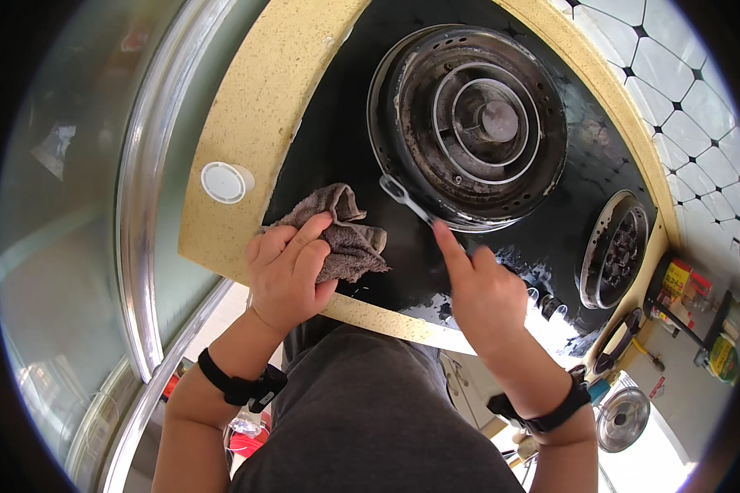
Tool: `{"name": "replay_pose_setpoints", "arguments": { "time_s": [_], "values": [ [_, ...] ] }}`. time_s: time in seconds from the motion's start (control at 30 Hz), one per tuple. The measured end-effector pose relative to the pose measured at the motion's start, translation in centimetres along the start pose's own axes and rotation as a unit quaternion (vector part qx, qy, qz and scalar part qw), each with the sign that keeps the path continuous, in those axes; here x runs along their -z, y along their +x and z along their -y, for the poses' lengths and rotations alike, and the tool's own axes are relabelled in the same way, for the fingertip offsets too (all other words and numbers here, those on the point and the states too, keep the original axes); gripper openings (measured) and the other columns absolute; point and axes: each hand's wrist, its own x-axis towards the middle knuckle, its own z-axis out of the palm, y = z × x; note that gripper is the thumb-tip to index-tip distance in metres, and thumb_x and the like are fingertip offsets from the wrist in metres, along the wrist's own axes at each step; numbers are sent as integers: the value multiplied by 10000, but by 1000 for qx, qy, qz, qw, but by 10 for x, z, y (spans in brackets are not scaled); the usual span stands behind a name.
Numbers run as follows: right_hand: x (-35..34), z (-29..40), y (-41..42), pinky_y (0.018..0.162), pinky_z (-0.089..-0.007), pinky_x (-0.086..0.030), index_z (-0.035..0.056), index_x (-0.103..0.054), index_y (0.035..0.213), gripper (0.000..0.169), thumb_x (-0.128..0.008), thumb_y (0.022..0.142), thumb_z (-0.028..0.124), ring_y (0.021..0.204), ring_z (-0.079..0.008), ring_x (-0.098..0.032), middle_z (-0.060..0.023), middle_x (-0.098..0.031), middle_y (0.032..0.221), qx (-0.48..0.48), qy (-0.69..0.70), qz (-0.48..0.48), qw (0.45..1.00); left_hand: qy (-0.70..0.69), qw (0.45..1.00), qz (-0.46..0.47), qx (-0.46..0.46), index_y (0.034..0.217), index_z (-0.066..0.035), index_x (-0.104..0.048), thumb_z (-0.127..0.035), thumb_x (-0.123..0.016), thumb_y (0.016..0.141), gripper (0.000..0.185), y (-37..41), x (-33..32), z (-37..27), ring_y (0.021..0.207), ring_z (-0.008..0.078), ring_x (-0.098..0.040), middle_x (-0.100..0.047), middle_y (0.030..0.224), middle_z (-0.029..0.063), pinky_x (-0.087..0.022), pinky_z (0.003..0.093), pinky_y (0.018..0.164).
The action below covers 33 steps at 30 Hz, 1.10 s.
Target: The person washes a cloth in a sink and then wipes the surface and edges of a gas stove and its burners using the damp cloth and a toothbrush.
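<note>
My left hand (290, 271) grips a crumpled grey-brown cloth (351, 246) at the front left corner of the black glass cooktop (339, 148). In my right hand (487, 289) is a slim metal tool (407, 197) with a slotted, loop-like head; its exact kind is unclear. My index finger lies along its shaft. The tool's head is beside the near left rim of a large round gas burner (499, 120), which has a stained metal drip pan and concentric rings. Whether the head touches that rim I cannot tell.
A white plastic tub (227, 182) sits on the speckled yellow counter (246, 117) at left. A second burner (616, 252) is farther right, with control knobs (552, 307) near the front. Sliding glass panels (80, 215) border the left; white tiles (684, 92) rise behind.
</note>
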Motion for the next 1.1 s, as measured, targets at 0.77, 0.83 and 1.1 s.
{"name": "replay_pose_setpoints", "arguments": {
  "time_s": [0.77,0.83,1.1],
  "values": [
    [16,49,43,375,-328,-420,158,-335,1319,678,-528,679,48,420,-220,-506,-95,-470,589,-81,23,81,993,-73,997,24,-6,737,-129,-515,-180,-629,478,287,5,8,12,734,158,-477,-583,1059,-4,-330,302,638],
    [14,46,9,374,-324,-444,177,-393,1285,600,-512,703,91,413,-198,-522,-78,-466,591,-89,7,158,983,-87,995,39,-3,735,-129,-515,-185,-634,473,293,4,9,15,736,158,-478,-581,1061,-3,-332,305,637],
    [7,41,35,376,-321,-448,178,-372,1295,608,-510,712,76,421,-203,-517,-58,-474,602,-83,15,90,992,-99,993,61,-14,779,-94,-509,-149,-617,499,305,5,8,14,778,217,-483,-577,1072,61,-357,337,697]
  ]
}}
